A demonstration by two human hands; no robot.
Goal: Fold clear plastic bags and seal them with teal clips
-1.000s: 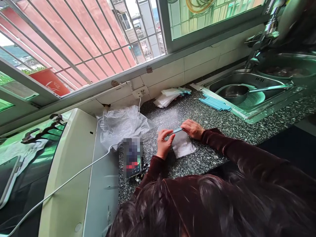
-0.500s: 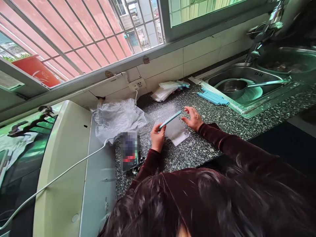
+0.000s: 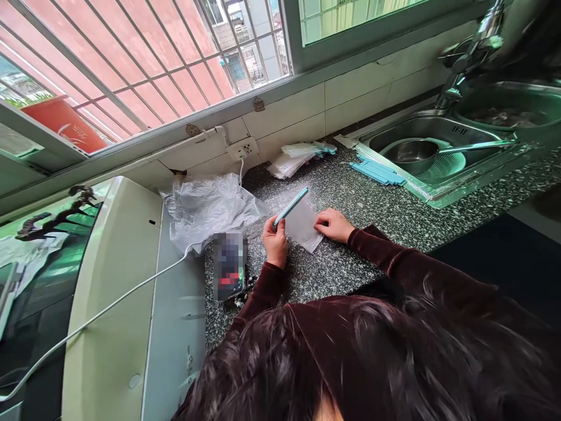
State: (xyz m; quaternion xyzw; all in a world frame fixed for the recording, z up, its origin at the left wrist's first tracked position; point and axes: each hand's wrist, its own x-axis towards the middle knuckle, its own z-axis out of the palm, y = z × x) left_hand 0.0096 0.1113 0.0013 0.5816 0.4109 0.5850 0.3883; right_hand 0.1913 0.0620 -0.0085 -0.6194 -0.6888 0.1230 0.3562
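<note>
My left hand (image 3: pixel 276 244) is closed round the lower end of a light blue sealing clip (image 3: pixel 291 206), a slim strip tilted up to the right. A small translucent plastic bag (image 3: pixel 302 221) spreads from along the clip toward my right hand (image 3: pixel 336 225). The fingers of that hand are pinched at the bag's right edge, near its bottom corner. Several more blue clips (image 3: pixel 377 172) lie together beside the sink. Behind my hands, against the wall, rests a pile of flat clear bags (image 3: pixel 294 160) with blue strips at their right end.
A crumpled clear plastic sheet (image 3: pixel 210 204) lies left of my hands, with a phone (image 3: pixel 229 266) in front of it. A white cable (image 3: pixel 131 301) runs across a pale appliance (image 3: pixel 109 280). To the right, the sink (image 3: pixel 432 196) holds a pan (image 3: pixel 412 155) and strainer.
My right hand let go of the clip's far end, moved down and pinched the bag's edge. The left hand kept its hold, and the clip now tilts more steeply upward.
</note>
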